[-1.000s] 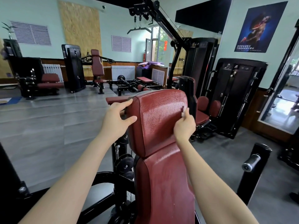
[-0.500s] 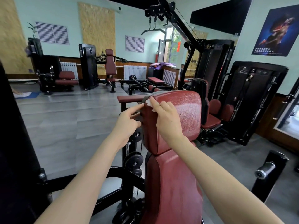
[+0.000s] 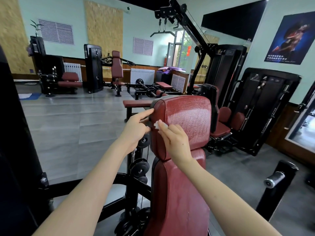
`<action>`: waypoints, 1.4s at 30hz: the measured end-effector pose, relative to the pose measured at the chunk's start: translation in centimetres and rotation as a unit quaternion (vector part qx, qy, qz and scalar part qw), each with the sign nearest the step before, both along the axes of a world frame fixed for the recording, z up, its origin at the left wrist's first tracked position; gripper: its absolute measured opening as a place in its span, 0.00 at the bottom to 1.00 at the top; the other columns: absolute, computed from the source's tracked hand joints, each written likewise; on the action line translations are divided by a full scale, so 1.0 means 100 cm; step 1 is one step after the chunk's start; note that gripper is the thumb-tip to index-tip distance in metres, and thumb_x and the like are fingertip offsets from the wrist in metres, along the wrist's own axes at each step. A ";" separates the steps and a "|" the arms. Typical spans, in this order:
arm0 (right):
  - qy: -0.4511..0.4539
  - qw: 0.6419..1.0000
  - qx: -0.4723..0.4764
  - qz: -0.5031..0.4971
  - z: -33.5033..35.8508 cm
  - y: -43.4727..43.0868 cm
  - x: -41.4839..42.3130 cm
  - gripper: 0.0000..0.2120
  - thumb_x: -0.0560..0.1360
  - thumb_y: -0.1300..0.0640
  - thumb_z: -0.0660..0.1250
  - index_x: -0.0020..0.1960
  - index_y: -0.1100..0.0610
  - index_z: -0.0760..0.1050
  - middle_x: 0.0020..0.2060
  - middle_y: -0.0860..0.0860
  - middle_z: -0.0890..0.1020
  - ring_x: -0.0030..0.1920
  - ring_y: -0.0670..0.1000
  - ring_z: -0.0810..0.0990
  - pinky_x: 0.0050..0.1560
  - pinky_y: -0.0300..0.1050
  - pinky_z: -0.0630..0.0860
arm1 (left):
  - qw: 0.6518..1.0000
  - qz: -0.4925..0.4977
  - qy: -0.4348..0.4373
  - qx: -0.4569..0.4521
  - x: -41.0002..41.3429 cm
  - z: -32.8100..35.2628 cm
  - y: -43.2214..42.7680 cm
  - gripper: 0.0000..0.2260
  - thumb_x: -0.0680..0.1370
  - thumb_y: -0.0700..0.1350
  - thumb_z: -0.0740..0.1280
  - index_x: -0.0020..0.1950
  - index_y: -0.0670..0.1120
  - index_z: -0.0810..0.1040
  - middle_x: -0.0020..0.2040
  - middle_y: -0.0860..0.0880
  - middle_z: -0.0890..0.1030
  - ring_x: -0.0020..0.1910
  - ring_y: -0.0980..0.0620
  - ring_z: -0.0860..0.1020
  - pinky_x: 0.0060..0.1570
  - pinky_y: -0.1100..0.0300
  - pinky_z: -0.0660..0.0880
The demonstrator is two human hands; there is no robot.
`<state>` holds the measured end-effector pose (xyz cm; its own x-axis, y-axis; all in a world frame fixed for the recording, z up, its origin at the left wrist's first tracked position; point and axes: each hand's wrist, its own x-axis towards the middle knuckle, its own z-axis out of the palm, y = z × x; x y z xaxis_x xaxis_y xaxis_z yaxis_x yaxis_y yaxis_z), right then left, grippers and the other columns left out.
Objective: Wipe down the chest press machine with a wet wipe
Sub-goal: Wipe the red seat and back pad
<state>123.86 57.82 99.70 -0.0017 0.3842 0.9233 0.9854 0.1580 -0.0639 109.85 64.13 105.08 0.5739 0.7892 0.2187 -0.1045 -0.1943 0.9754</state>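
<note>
The gym floor is grey tile, ringed by black machines with dark red seats along the pale green walls. A tall cable tower rises at the back right, and a dark poster hangs on the right wall. Right in front stands the chest press machine, its black frame curving low to the left. Its back rest is in two dark red parts. The long lower pad runs down towards the bottom of the view, and the upper pad sits upright above it, its grained face shining with a wet sheen. A stack of small black weight plates hangs just beside the pads on the left. A knurled metal handle sticks out of a black post, well apart on the right.

Both bare forearms reach up to the upper pad's left side. The left hand lays its index finger straight along that edge near the top. Its other fingers are curled against the black backing, though I cannot tell whether they really grip it. The right hand lies across the pad's corner, fingers close together and nearly straight. It presses the small bunched white wet wipe onto the left edge seam, just beside the left hand's knuckles
</note>
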 end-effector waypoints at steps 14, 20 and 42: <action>0.054 0.998 0.034 -0.007 0.054 0.026 0.007 0.13 0.76 0.52 0.63 0.49 0.58 0.83 0.29 0.51 0.73 0.33 0.51 0.70 0.34 0.43 0.67 | 1.000 0.008 -0.012 0.007 -0.002 0.009 -0.006 0.28 0.75 0.25 0.54 0.68 0.48 0.71 0.59 0.51 0.76 0.55 0.56 0.75 0.56 0.53 0.77; 0.095 0.978 0.020 -0.186 0.095 0.048 0.051 0.18 0.74 0.47 0.61 0.34 0.53 0.83 0.38 0.50 0.76 0.41 0.56 0.73 0.45 0.49 0.65 | 0.984 0.078 0.053 0.154 0.009 0.016 0.002 0.22 0.78 0.45 0.65 0.71 0.54 0.67 0.63 0.55 0.69 0.61 0.59 0.69 0.63 0.61 0.64; 0.074 0.990 -0.083 -0.086 0.077 0.043 0.054 0.21 0.79 0.46 0.49 0.48 0.50 0.80 0.48 0.42 0.81 0.55 0.46 0.75 0.72 0.61 0.48 | 0.940 0.153 0.135 0.272 0.037 0.031 0.016 0.26 0.70 0.46 0.74 0.66 0.45 0.74 0.62 0.49 0.76 0.61 0.53 0.73 0.54 0.69 0.62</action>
